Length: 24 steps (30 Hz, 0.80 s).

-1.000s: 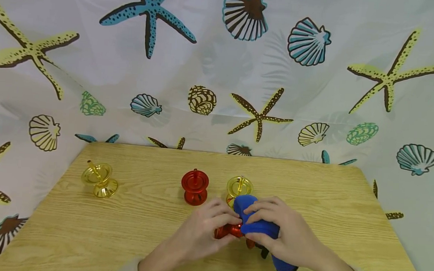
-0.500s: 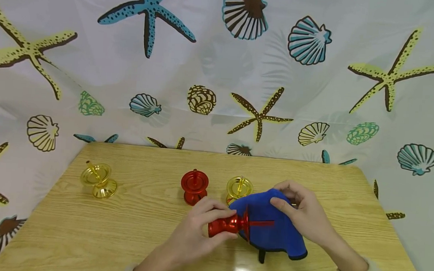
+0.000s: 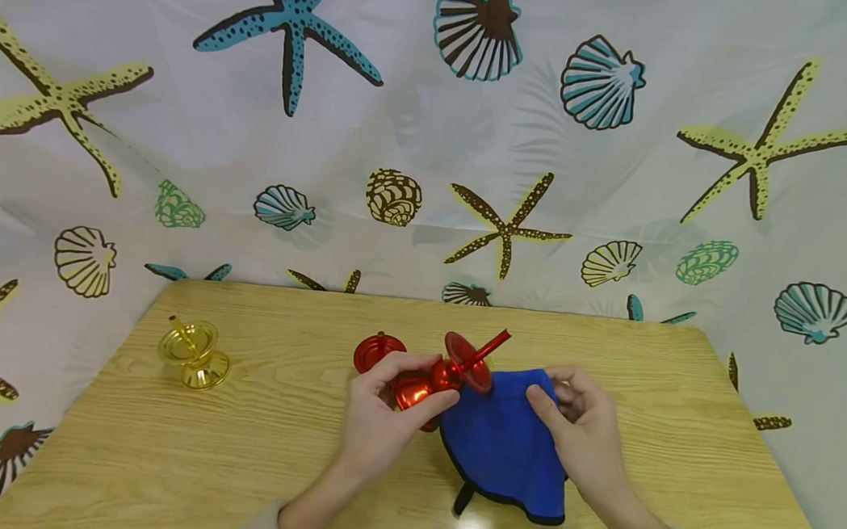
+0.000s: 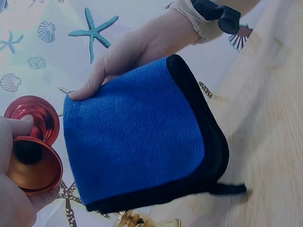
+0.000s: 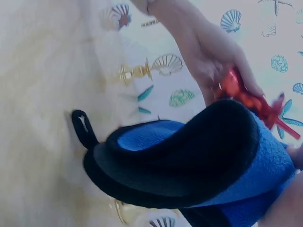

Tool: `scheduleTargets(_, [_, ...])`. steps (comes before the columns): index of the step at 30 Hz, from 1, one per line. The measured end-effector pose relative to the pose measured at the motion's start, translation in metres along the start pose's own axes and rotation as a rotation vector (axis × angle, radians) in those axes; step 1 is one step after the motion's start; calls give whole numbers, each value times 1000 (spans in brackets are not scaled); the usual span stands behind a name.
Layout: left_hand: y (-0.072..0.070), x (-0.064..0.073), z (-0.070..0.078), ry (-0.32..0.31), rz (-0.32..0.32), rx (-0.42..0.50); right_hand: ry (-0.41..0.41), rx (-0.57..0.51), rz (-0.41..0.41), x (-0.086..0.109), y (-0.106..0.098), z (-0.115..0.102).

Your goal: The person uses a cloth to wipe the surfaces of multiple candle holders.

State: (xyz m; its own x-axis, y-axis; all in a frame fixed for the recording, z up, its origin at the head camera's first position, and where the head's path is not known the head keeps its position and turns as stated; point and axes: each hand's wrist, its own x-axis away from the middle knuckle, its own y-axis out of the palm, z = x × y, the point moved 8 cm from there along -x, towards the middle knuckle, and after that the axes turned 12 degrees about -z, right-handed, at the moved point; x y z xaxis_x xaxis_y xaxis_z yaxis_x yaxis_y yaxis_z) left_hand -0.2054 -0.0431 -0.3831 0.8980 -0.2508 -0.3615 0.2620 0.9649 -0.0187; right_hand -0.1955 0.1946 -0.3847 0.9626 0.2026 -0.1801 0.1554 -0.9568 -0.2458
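Note:
My left hand (image 3: 373, 431) grips a shiny red candlestick (image 3: 416, 391) by its base and stem, tilted so its dish and spike point up and to the right. In the left wrist view, the hollow underside of that candlestick (image 4: 40, 172) shows. My right hand (image 3: 591, 441) pinches a folded blue cloth (image 3: 503, 439) with black edging by its upper corner. The cloth hangs over the table just right of the candlestick. A black loop (image 5: 83, 127) sticks out from its edge in the right wrist view.
A second red candlestick (image 3: 373, 350) stands behind my left hand, partly hidden. At the far left of the wooden table (image 3: 274, 449) is a gold candlestick (image 3: 204, 370). Another gold candlestick is nearly covered by the cloth and held candlestick. A shell-print sheet (image 3: 431, 135) hangs behind.
The cloth was wrapped against the red candlestick, then came away and now hangs from my right hand. My left hand has raised the candlestick and turned its spike upward.

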Motion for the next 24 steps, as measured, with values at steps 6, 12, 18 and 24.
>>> scheduleTargets(6, [7, 0, -4, -53, 11, 39, 75, -116, 59, 9, 14, 7])
scheduleTargets(12, [12, 4, -7, -118, -7, 15, 48, -176, 84, 13, 18, 8])
scheduleTargets(18, [18, 6, -10, -181, -80, -17, -7, -214, 111, 15, 16, 4])
scheduleTargets(24, [20, 6, -14, -259, -86, 29, -17, -254, 148, 17, 15, 2])
